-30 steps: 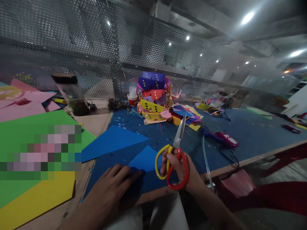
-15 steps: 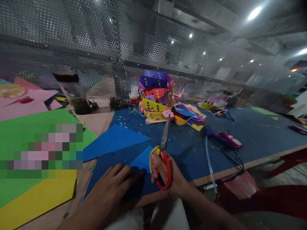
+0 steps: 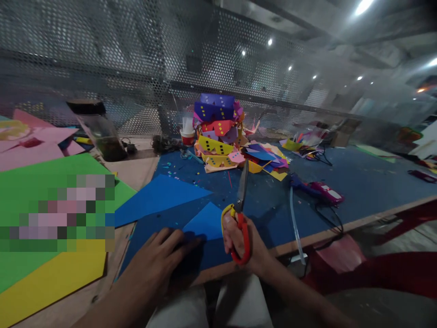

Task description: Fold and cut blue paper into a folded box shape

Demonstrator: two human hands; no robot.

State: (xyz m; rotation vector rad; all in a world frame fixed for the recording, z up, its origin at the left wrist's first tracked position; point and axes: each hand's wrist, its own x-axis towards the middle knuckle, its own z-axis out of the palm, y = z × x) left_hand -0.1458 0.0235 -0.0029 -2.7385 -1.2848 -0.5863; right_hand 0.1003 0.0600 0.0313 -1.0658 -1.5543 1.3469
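My right hand (image 3: 241, 237) is wrapped round the red and yellow handles of the scissors (image 3: 243, 187). Their blades look closed and point away from me, above the blue mat. My left hand (image 3: 162, 255) rests low over the mat near the front edge, fingers stretched to the right. Its fingertips reach the lower edge of a small blue triangular sheet (image 3: 206, 223); whether they press on it I cannot tell. A larger blue pointed sheet (image 3: 164, 196) lies just beyond, its left end by the green sheet.
Green (image 3: 92, 166) and yellow (image 3: 78, 269) sheets cover the left side. Behind stand a dark-lidded jar (image 3: 105, 136), a paper cup (image 3: 187, 137) and a pile of colourful cut-out masks (image 3: 216, 146). A glue gun (image 3: 319, 191) with a glue stick and cord lies right.
My right hand and the scissors have shifted slightly to the right, away from the small blue sheet. The left hand stays in about the same place. The view has tilted a little.
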